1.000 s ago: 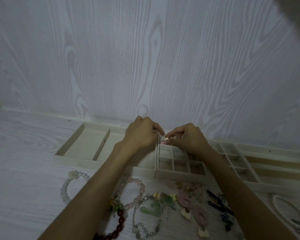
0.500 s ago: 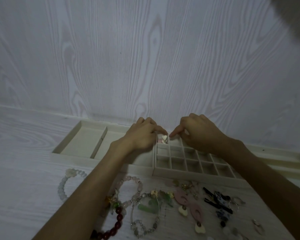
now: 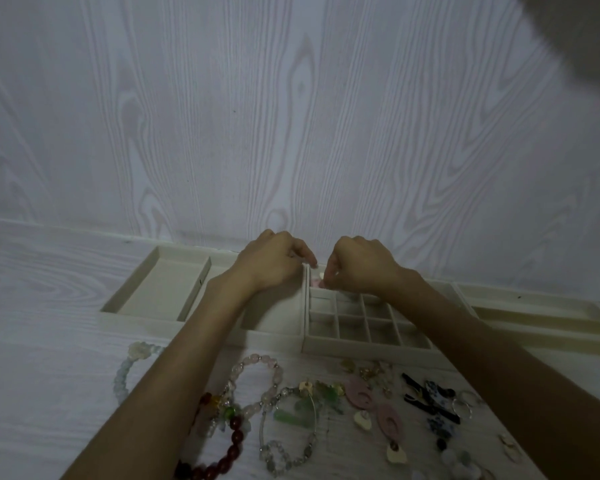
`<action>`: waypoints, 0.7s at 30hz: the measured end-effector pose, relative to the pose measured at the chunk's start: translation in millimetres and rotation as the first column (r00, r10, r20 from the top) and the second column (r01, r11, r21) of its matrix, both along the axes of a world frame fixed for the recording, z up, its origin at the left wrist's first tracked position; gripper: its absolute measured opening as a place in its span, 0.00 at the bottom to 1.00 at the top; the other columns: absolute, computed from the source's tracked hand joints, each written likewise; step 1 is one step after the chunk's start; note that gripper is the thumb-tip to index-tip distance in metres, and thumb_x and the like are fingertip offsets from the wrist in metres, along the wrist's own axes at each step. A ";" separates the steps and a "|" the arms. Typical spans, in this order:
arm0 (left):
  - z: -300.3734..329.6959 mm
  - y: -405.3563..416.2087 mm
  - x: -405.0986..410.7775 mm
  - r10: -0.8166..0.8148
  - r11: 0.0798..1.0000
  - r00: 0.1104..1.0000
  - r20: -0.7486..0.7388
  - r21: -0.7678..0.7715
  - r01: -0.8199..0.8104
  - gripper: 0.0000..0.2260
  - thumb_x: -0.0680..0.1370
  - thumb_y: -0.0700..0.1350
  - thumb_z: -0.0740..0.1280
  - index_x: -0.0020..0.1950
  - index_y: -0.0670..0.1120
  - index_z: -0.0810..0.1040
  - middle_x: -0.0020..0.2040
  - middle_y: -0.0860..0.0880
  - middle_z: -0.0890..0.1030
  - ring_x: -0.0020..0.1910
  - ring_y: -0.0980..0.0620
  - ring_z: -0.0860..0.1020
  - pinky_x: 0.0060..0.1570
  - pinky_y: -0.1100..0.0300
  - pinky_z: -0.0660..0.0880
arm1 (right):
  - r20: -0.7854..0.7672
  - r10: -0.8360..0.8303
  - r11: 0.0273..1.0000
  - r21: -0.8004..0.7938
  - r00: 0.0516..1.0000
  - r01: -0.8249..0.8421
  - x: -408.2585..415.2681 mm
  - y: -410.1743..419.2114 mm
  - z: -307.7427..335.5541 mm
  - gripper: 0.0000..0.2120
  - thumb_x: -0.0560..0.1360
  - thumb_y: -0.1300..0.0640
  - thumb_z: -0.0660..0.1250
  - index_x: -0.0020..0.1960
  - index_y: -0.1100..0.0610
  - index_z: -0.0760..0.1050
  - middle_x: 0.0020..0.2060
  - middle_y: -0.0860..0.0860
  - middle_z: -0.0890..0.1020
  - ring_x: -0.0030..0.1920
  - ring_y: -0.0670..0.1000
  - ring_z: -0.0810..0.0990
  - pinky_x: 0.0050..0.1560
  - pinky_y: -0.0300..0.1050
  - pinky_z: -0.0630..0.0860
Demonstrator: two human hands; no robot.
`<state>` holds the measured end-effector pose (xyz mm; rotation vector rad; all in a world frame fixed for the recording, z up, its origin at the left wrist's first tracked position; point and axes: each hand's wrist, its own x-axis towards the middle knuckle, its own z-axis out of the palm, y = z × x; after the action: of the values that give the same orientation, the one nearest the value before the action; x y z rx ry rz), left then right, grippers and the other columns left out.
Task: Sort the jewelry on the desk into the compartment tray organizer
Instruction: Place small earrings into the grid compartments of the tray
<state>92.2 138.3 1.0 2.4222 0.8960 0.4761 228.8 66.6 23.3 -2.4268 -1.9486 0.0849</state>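
Pink earring point(image 3: 316, 281) (orientation unclear), far-left cell

2 hands point(image 3: 274, 261), 3 trays point(image 3: 156, 289), 5 bead bracelets point(image 3: 257, 382), 2 pink earrings point(image 3: 361, 393).

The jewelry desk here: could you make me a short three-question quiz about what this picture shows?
1. True or false: both hands, left hand and right hand, are over the far corner of the small-grid tray.
2. Which lies nearest the left forearm?
A. pink bead bracelet
B. black hair clips
C. pink oval earrings
3. Fill in: the dark red bead bracelet lies on the ____, not in a tray.

Key: 1 true; 2 A; 3 desk.
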 end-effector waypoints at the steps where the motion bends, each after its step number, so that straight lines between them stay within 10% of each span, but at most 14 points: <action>1: -0.8 0.4 0.5 -0.004 1.000 1.000 -0.024 -0.001 0.004 0.16 0.77 0.37 0.58 0.55 0.52 0.82 0.60 0.48 0.80 0.57 0.48 0.77 0.58 0.50 0.74 | 0.005 0.012 1.000 -0.024 1.000 -0.012 0.2 1.6 0.9 0.16 0.72 0.47 0.70 0.51 0.58 0.79 0.46 0.52 0.83 0.46 0.51 0.80 0.53 0.47 0.75; 13: -2.1 3.2 -0.2 -0.041 0.999 0.992 -0.116 -0.026 0.038 0.15 0.79 0.40 0.59 0.57 0.54 0.80 0.61 0.44 0.78 0.59 0.49 0.72 0.63 0.48 0.70 | 0.114 0.172 0.976 -0.152 0.978 -0.154 6.8 12.4 13.8 0.13 0.72 0.47 0.70 0.51 0.53 0.82 0.48 0.48 0.82 0.47 0.48 0.77 0.49 0.44 0.68; 21: 0.7 -4.7 0.4 -0.037 0.988 0.977 -0.209 0.137 0.067 0.17 0.80 0.41 0.56 0.56 0.58 0.80 0.64 0.51 0.73 0.61 0.49 0.66 0.59 0.55 0.66 | 0.129 0.320 0.947 -0.009 0.939 -0.321 16.1 4.7 4.1 0.09 0.75 0.51 0.66 0.37 0.49 0.79 0.31 0.39 0.69 0.38 0.44 0.72 0.37 0.38 0.60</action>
<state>92.6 133.6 1.7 2.6570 0.9080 0.2817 244.9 71.3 27.4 -2.1316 -2.3775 -0.0788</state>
